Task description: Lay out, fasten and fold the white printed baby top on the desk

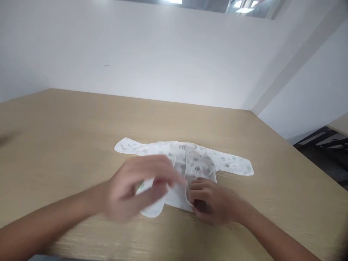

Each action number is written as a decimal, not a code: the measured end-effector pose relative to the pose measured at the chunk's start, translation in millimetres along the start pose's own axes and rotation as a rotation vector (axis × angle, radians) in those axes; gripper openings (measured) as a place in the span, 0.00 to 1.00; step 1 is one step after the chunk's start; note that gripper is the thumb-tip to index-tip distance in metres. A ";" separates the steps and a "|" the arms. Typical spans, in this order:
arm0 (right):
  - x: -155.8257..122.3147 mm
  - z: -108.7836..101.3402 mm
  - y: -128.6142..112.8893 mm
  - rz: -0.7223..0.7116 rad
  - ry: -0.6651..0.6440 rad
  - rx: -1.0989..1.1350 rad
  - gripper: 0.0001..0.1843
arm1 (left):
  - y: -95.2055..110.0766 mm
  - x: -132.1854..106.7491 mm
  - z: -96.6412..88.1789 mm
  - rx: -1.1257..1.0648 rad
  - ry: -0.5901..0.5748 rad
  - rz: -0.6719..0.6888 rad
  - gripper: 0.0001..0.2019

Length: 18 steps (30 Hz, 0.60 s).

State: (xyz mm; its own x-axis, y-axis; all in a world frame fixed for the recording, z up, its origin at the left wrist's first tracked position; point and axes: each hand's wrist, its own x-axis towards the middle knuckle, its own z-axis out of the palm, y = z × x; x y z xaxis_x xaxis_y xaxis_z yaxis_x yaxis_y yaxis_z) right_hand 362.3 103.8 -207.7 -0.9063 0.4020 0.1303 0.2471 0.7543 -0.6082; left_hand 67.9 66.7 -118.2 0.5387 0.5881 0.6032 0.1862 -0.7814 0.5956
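Observation:
A small white baby shirt point(178, 194) with a print of little figures lies spread on the table, neckline away from me and both sleeves stretched sideways. Its front is parted, showing the plain inner back and a printed label at the neck. My right hand point(213, 201) has its fingers curled round the lower edge of the right front panel, pinching the cloth. Over the left front panel hovers my left hand point(141, 185), blurred by motion, thumb and fingers apart with nothing seen between them. It hides part of that panel.
The shirt rests on a wide wood-grain table point(81, 119). A white wall point(152, 58) rises behind the table's far edge, with a window strip point(244, 7) at the top. Dark metal frame parts point(323, 141) stand beyond the right edge.

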 end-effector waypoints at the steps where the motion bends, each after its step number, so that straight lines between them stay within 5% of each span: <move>1: -0.7 0.5 0.3 0.001 0.006 -0.007 0.10 | -19.6 4.6 1.9 0.009 0.003 -0.054 0.12; 5: -2.4 -0.3 -0.7 0.022 0.015 -0.022 0.11 | -107.6 6.3 17.3 0.128 0.073 -0.308 0.11; 9: -2.2 -1.6 -3.6 0.033 0.021 -0.018 0.13 | -154.8 -13.3 36.9 0.285 -0.051 -0.248 0.13; 14: -1.2 -3.4 -1.3 0.052 0.016 -0.038 0.08 | -148.9 -17.6 41.9 0.326 -0.072 -0.181 0.14; 18: -4.7 -32.4 -17.9 0.008 0.195 -0.068 0.06 | -103.5 9.4 15.8 0.175 0.042 -0.117 0.13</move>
State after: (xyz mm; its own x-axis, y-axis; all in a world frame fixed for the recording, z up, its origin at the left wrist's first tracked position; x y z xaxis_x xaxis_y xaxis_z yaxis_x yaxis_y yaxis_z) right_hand 373.2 105.2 -172.0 -0.8221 0.4964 0.2788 0.2830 0.7813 -0.5563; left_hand 66.7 149.8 -182.6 0.4706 0.6825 0.5592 0.3876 -0.7293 0.5639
